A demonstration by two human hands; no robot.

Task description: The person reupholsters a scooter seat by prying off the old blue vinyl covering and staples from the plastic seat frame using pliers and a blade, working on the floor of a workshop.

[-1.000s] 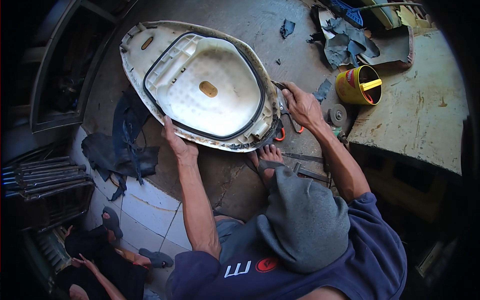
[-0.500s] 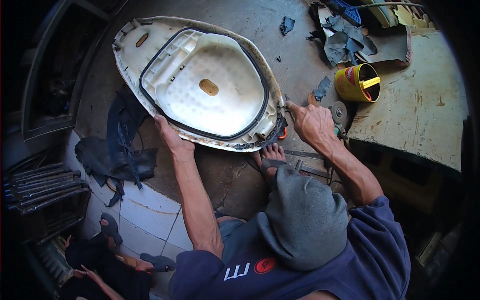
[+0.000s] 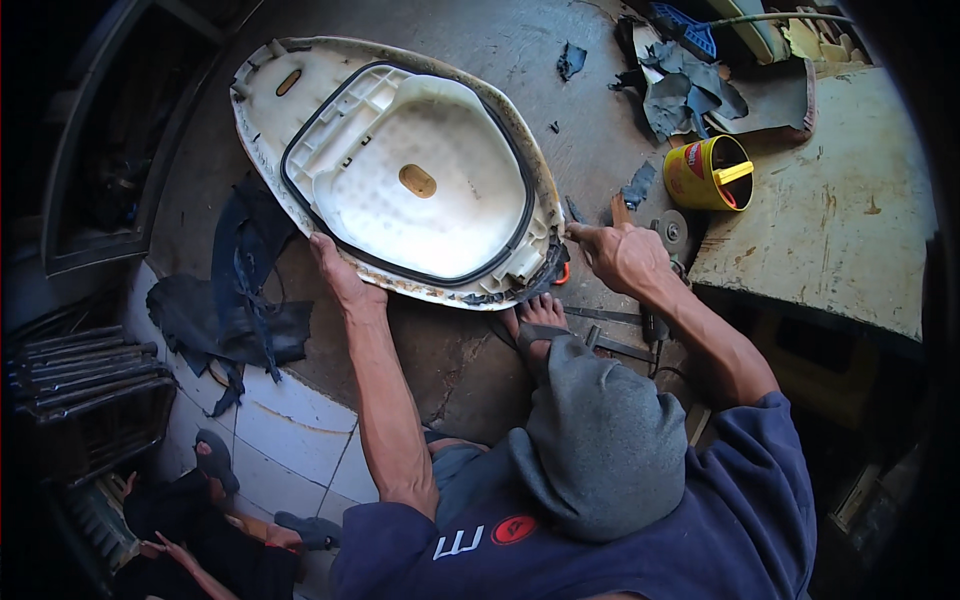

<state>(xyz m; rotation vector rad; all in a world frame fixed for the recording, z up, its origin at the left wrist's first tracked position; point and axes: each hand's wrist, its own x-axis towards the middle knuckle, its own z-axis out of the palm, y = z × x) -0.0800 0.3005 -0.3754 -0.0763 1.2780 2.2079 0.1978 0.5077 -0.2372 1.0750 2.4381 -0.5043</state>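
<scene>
A white plastic seat base (image 3: 420, 130) with a black rubber seal and worn, dirty edge lies tilted before me. My left hand (image 3: 345, 275) grips its lower-left edge. My right hand (image 3: 625, 255) is at the narrow right end of its rim, closed on a small tool (image 3: 620, 208) with what looks like a wooden handle; its tip is hard to make out. An orange-handled tool (image 3: 562, 270) shows partly beneath that end, near bare toes in a sandal.
Dark torn sheeting (image 3: 235, 330) lies left. A yellow can (image 3: 700, 175), grinder disc (image 3: 673, 232), scraps (image 3: 670, 100) and pale worn board (image 3: 810, 250) are right. Metal bars (image 3: 610, 345) lie below. Another person (image 3: 190, 520) sits lower left; folded metal frames (image 3: 85, 375) stand behind.
My right hand has shifted down and right along the rim, and the wooden piece now shows in it. The seat base has moved slightly up and left. My left hand has shifted slightly left.
</scene>
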